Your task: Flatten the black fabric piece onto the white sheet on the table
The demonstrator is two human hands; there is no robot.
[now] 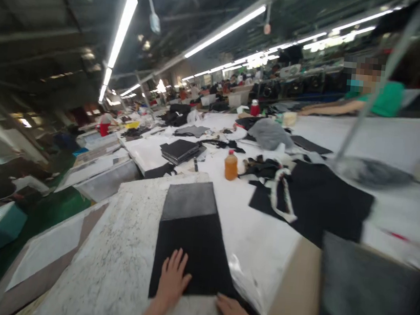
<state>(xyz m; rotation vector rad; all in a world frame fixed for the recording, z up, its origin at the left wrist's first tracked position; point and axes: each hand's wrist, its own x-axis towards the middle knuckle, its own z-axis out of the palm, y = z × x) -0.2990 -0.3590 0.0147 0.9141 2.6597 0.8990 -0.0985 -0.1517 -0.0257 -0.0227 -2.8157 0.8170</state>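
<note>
A black fabric panel (pixel 190 249) lies flat over the speckled white board in front of me, with a greyer section (pixel 190 200) at its far end. My left hand (pixel 173 277) rests palm down on the near part of the panel, its fingers spread. At the panel's near right corner is my right hand (pixel 235 314), fingers stretched out and touching the near edge. It is slightly blurred, and its thumb is hard to make out. More black material runs beneath and beyond this hand toward the bottom right.
The speckled board (pixel 114 247) lies on a long white table. Ahead are a stack of black pieces (pixel 181 151), a bottle of orange liquid (pixel 230 166) and large black fabric (pixel 324 199). A grey-black pile (pixel 370 294) stands right. Across the table, a person in green (pixel 387 99) reaches out.
</note>
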